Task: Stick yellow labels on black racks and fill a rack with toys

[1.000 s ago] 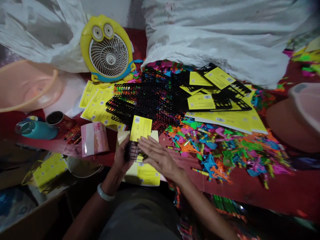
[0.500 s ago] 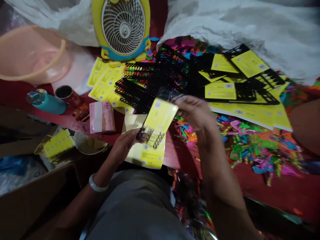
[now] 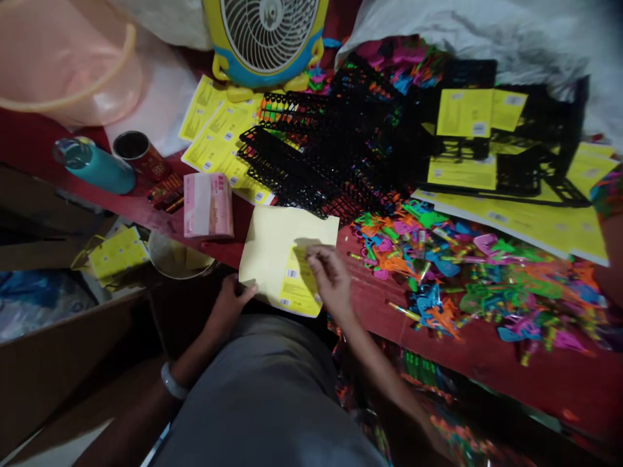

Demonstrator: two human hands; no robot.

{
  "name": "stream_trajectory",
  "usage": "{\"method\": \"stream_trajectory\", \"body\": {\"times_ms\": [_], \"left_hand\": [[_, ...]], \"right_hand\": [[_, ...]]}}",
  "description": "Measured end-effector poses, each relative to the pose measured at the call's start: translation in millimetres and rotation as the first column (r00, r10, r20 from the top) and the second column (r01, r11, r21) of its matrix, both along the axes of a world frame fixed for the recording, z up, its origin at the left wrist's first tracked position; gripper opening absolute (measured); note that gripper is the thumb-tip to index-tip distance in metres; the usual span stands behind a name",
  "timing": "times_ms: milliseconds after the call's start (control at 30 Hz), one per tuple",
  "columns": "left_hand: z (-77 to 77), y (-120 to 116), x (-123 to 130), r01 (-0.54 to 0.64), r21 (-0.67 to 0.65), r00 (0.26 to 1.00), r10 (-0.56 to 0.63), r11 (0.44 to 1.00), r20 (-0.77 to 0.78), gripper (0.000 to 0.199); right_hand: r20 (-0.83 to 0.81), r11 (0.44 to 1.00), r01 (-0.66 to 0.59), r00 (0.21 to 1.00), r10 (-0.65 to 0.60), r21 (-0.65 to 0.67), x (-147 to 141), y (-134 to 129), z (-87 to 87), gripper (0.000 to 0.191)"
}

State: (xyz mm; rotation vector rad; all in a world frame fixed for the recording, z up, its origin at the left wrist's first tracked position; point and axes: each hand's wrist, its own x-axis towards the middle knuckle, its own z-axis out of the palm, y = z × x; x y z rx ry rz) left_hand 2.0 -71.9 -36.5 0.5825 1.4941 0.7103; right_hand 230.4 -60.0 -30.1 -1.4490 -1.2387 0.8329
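The label sheet (image 3: 265, 250) lies at the table's front edge, mostly bare cream backing with several yellow labels (image 3: 298, 288) left at its lower right. My left hand (image 3: 231, 303) holds the sheet's lower left edge, thumb on top and the other fingers out of sight. Above the labels my right hand (image 3: 331, 280) is closed in a pinch, fingertips at the upper part of the yellow area; whatever is between them is hidden. Black plastic racks (image 3: 296, 165) lie behind the sheet. Labelled black racks (image 3: 516, 175) are piled at the right.
Colourful small plastic pieces (image 3: 438, 259) cover the table to the right. A fan (image 3: 270, 65) stands at the back. On the left are a pink basin (image 3: 97, 91), a teal bottle (image 3: 104, 170), a dark red can (image 3: 146, 159) and a pink tissue pack (image 3: 209, 206). More yellow sheets (image 3: 221, 146) lie behind.
The labelled black rack that both hands held is out of them, and the pile at right looks rearranged. My right hand has moved down to the sheet; my left hand has moved to its edge.
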Motion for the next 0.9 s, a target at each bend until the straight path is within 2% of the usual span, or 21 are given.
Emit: {"method": "stream_trajectory", "body": {"times_ms": [133, 300, 400, 500, 600, 667, 767, 833, 900], "left_hand": [[1.9, 7, 10, 0.082, -0.081, 0.983, -0.067, 0.993, 0.17, 0.064], [25.2, 14, 15, 0.11, -0.112, 0.962, -0.078, 0.988, 0.262, 0.065], [38.0, 25, 12, 0.187, -0.121, 0.95, -0.148, 0.975, 0.275, 0.069], [42.6, 46, 11, 0.307, -0.075, 0.91, -0.27, 0.949, 0.314, 0.068], [42.5, 69, 14, 0.317, 0.004, 0.872, -0.293, 0.948, 0.392, 0.066], [42.3, 78, 18, 0.311, 0.034, 0.862, -0.297, 0.95, 0.41, 0.063], [40.5, 82, 26, 0.352, 0.076, 0.813, -0.345, 0.933, 0.468, 0.064], [36.8, 81, 30, 0.39, 0.114, 0.759, -0.389, 0.914, 0.522, 0.065], [31.7, 80, 35, 0.429, 0.135, 0.734, -0.432, 0.893, 0.523, 0.061]], "right_hand": [[-0.014, 0.995, -0.012, 1.0, 0.014, 0.1, -26, -17, -22.4, 0.015], [-0.092, 0.992, -0.022, 0.995, 0.034, 0.125, -31, -21, -22.7, 0.013], [-0.162, 0.992, -0.062, 0.984, 0.079, 0.107, -36, -25, -23.3, 0.015], [-0.301, 0.984, -0.172, 0.937, 0.174, 0.033, -41, -26, -25.3, 0.021], [-0.368, 0.967, -0.252, 0.904, 0.219, -0.043, -36, -21, -22.0, 0.028], [-0.292, 0.983, -0.18, 0.942, 0.164, -0.031, -27, -15, -17.2, 0.026], [-0.063, 0.996, 0.001, 0.998, 0.004, 0.089, -11, -3, -14.6, 0.021], [-0.009, 0.993, 0.026, 1.0, -0.025, 0.116, -6, 3, -19.9, 0.023], [-0.058, 0.997, -0.001, 0.998, 0.005, 0.072, -6, 6, -29.1, 0.026]]}}
